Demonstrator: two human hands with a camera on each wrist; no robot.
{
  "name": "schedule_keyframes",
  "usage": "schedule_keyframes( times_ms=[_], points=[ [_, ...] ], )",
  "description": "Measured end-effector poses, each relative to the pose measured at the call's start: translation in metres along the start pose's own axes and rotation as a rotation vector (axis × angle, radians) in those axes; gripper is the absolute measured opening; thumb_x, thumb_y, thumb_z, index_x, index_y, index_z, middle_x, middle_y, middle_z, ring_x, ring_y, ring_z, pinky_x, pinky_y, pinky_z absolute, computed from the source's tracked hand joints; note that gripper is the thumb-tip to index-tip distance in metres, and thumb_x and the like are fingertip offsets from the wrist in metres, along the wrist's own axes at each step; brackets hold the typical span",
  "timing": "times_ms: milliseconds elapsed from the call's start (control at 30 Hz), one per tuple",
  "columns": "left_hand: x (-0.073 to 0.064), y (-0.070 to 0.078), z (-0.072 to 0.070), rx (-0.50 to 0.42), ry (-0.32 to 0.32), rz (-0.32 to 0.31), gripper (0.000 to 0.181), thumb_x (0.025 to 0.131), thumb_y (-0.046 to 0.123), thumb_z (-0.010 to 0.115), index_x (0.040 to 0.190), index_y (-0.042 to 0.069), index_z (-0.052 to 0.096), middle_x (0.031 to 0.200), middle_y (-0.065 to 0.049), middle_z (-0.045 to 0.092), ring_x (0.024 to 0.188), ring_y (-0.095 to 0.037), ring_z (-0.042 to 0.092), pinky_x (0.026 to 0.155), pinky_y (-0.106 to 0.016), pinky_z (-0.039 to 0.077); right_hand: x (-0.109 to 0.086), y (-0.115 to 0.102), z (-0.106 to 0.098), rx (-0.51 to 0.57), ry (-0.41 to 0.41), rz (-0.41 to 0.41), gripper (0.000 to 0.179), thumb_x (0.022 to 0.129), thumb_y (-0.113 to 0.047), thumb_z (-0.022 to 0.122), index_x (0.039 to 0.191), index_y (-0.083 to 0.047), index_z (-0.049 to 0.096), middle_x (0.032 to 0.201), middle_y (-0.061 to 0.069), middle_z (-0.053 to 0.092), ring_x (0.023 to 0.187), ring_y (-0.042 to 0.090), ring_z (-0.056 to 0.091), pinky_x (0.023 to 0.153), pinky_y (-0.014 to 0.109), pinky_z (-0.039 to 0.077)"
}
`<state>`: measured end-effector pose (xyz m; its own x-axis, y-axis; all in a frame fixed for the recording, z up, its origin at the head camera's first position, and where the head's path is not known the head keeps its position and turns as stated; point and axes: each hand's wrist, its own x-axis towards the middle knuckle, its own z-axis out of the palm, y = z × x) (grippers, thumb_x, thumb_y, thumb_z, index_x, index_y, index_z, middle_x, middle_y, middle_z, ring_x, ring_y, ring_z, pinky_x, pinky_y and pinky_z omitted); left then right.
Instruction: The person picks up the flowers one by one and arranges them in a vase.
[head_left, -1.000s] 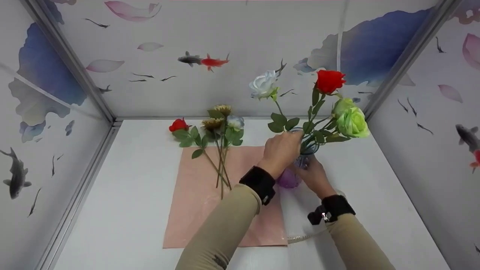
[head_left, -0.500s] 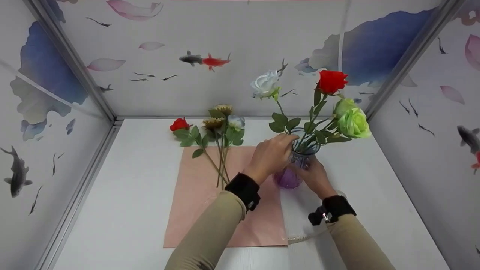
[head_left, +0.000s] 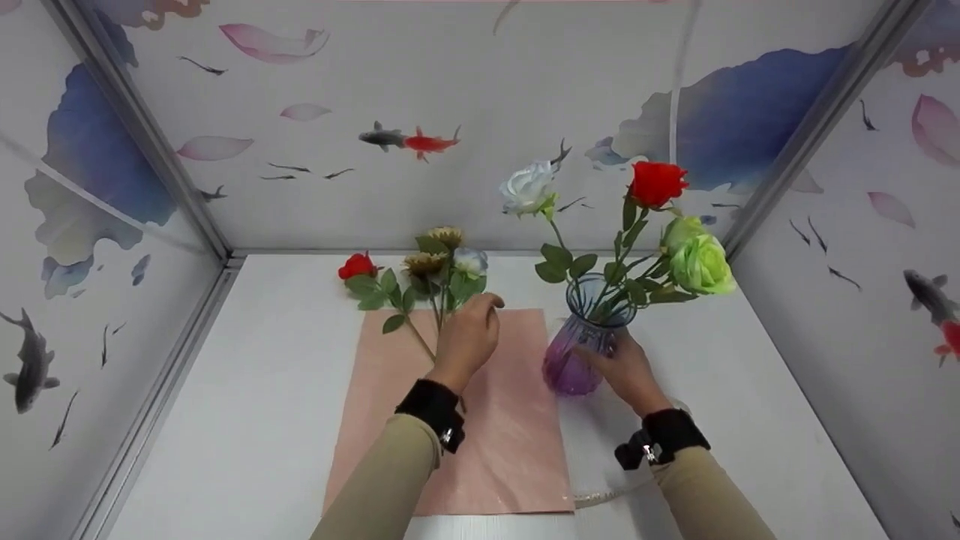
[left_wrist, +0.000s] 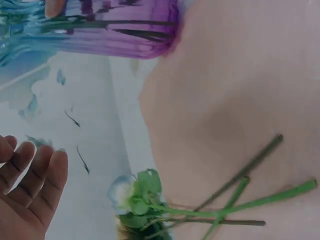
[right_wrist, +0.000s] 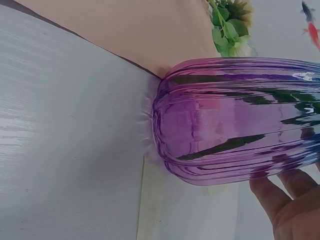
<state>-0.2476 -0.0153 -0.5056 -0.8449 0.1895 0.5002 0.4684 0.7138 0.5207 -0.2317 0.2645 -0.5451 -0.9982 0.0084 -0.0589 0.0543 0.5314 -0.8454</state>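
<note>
My right hand (head_left: 631,373) grips the neck of a ribbed glass vase (head_left: 568,364), blue at the rim and purple at the base. In the vase stand a white rose (head_left: 527,187), a red rose (head_left: 657,184) and green roses (head_left: 701,264). The right wrist view shows dark stems inside the glass and the hand's fingertips (right_wrist: 265,187) against its side. My left hand (head_left: 469,337) is over the loose flowers, its fingers relaxed and holding nothing. These are a red rose (head_left: 358,265), brown-yellow flowers (head_left: 424,264) and a pale blue rose (head_left: 471,262); the hand hides part of their stems.
A pink sheet (head_left: 510,450) lies on the white table (head_left: 247,420) under the loose stems. A tape measure (head_left: 598,498) pokes out near its front right corner. Printed walls (head_left: 480,90) enclose the table at the back and sides.
My left hand has let go at the vase's mouth and moved left over the loose flowers. My right hand stays on the vase. The head view has tilted slightly up.
</note>
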Motion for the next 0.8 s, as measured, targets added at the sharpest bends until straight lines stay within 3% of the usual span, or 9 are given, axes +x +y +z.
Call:
schedule_keyframes(
  times_ms=[233, 467, 600, 800],
  points=[
    [-0.025, -0.047, 0.001, 0.06, -0.062, -0.26, 0.021, 0.104, 0.008, 0.053, 0.117, 0.008, 0.07, 0.119, -0.014, 0.062, 0.1, -0.031, 0.068, 0.074, -0.043, 0.058, -0.004, 0.003, 0.003, -0.018, 0.01, -0.009, 0.103, 0.086, -0.059, 0.076, 0.158, -0.004, 0.026, 0.158, 0.026, 0.038, 0.147, 0.044, 0.035, 0.117, 0.057, 0.032],
    [-0.042, -0.08, 0.003, 0.165, -0.139, -0.459, 0.035, 0.104, 0.019, 0.06, 0.138, 0.009, 0.061, 0.133, -0.022, 0.05, 0.113, -0.045, 0.055, 0.081, -0.054, 0.055, -0.004, 0.003, 0.003, -0.023, 0.004, -0.008, 0.105, 0.086, -0.059, 0.076, 0.158, -0.002, 0.024, 0.158, 0.028, 0.037, 0.147, 0.044, 0.035, 0.117, 0.057, 0.033],
    [-0.055, -0.094, 0.006, 0.211, -0.169, -0.463, 0.042, 0.104, 0.023, 0.061, 0.144, 0.011, 0.057, 0.132, -0.028, 0.049, 0.109, -0.049, 0.053, 0.082, -0.057, 0.053, -0.003, 0.003, 0.003, -0.019, -0.002, 0.009, 0.106, 0.086, -0.059, 0.076, 0.159, -0.003, 0.024, 0.159, 0.027, 0.037, 0.148, 0.043, 0.034, 0.118, 0.057, 0.032],
    [-0.072, -0.104, 0.01, 0.232, -0.185, -0.457, 0.038, 0.105, 0.019, 0.057, 0.142, 0.01, 0.059, 0.125, -0.031, 0.052, 0.1, -0.047, 0.053, 0.079, -0.058, 0.052, -0.003, 0.002, 0.003, -0.01, -0.004, 0.017, 0.106, 0.085, -0.06, 0.076, 0.159, -0.004, 0.025, 0.159, 0.025, 0.037, 0.148, 0.043, 0.033, 0.118, 0.056, 0.031]
  ],
)
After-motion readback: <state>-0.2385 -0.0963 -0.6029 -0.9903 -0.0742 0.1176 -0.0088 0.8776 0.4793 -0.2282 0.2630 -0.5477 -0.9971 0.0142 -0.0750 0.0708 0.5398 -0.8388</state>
